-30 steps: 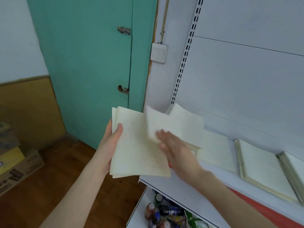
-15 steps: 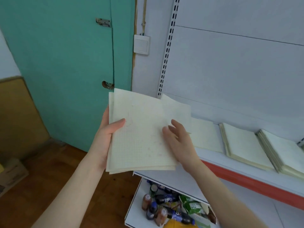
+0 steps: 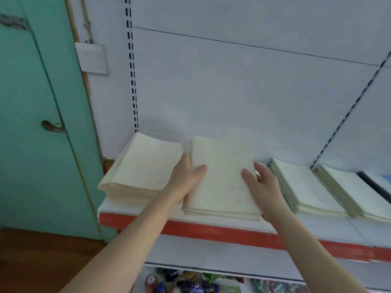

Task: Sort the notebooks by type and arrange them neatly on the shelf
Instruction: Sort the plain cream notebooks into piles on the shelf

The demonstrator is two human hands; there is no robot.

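Grip: the left hand [image 3: 186,178] held the left edge of the held stack of notebooks [image 3: 222,180], thumb laid on the top cover and fingers hidden beneath; the right hand [image 3: 263,187] clasped the right edge the same way, thumb on top and fingers curled round the side.
Door: a green door [image 3: 31,166] stood left of the shelving.
Back panel: a white back panel [image 3: 232,92] rose behind the shelf.
Shelf: the white shelf [image 3: 211,230] had a red front edge.
Held stack: it sat in the middle-left of the shelf, near edge close to the front edge; whether it rested on the shelf could not be told.
Left stack: the left stack [image 3: 146,166] lay at the shelf's left end, just beside the held one.
Right stacks: the third stack [image 3: 304,187] and the fourth stack [image 3: 355,191] lay side by side towards the right.
Switch: a white wall switch [image 3: 92,58] sat beside the door frame.
Bottles: small bottles [image 3: 160,284] showed on the lower level.
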